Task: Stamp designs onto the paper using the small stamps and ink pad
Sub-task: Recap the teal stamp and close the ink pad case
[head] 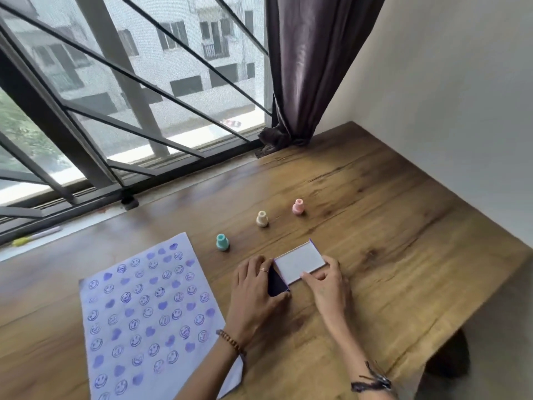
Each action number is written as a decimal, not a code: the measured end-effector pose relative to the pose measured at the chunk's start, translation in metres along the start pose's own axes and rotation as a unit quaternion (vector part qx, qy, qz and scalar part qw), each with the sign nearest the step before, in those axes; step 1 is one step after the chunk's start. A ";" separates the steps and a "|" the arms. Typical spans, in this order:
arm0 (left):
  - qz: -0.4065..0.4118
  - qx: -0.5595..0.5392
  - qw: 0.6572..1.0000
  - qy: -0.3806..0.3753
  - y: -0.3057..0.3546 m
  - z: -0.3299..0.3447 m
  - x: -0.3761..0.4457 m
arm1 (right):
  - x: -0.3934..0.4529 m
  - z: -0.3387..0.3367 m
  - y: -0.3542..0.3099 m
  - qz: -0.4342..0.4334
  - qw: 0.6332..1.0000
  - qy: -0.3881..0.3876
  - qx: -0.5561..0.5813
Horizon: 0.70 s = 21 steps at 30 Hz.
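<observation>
A white paper (150, 316) covered with purple smiley and heart prints lies on the wooden table (389, 232), left of my hands. The ink pad (277, 282) shows its dark purple surface under my left hand (256, 295), which grips its base. Its white lid (300, 262) stands hinged open to the right, with my right hand (326, 281) holding the lid's near edge. Three small stamps stand upright beyond the pad: a teal stamp (222, 241), a cream stamp (262, 218) and a pink stamp (298, 206).
A barred window (115, 96) runs along the table's far side, with a dark curtain (311, 67) at its right end. A yellow pen (34, 237) lies on the sill at left. A white wall (447, 111) borders the table's right side.
</observation>
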<state>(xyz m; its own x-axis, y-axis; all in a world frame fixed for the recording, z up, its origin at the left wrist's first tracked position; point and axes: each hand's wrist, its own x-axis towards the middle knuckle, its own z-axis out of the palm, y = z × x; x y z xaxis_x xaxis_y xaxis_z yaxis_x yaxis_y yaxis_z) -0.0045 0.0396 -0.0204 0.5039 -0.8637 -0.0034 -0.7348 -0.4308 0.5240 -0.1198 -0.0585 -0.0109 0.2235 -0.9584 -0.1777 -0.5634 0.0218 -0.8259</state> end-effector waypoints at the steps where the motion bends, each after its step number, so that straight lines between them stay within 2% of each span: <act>1: -0.001 -0.001 1.000 0.001 0.000 0.000 0.000 | 0.001 -0.001 0.000 0.005 1.000 0.003 0.023; 5: -0.009 -0.004 1.000 -0.004 0.001 -0.001 -0.001 | -0.002 -0.010 -0.005 0.003 0.989 0.040 0.144; 7: -0.012 0.000 1.000 -0.015 0.001 -0.002 -0.001 | -0.007 -0.016 -0.013 -0.009 0.979 0.032 0.201; 9: -0.016 -0.003 0.999 -0.030 0.000 -0.005 -0.002 | -0.013 -0.021 -0.023 -0.040 0.977 0.024 0.207; 11: -0.029 -0.030 0.999 -0.029 -0.004 -0.010 -0.006 | -0.024 -0.023 -0.033 -0.120 0.983 0.030 0.137; 13: -0.038 -0.050 0.998 -0.011 -0.014 -0.018 -0.014 | -0.040 -0.021 -0.039 -0.227 0.972 0.021 0.056; 16: -0.047 -0.037 0.998 0.003 -0.038 -0.030 -0.034 | -0.063 -0.008 -0.033 -0.390 0.916 -0.010 -0.098; 18: -0.059 -0.030 0.998 0.011 -0.052 -0.038 -0.048 | -0.073 0.002 -0.023 -0.445 0.878 -0.042 -0.169; 21: -0.068 -0.029 0.997 0.023 -0.064 -0.047 -0.059 | -0.080 0.010 -0.009 -0.470 0.853 -0.087 -0.209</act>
<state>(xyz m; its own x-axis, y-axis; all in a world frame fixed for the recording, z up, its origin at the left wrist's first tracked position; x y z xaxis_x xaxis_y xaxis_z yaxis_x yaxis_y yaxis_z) 0.0343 0.1305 -0.0140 0.6186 -0.7847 -0.0399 -0.6313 -0.5267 0.5693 -0.1247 0.0211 0.0054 0.8267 -0.4389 0.3520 -0.2961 -0.8715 -0.3910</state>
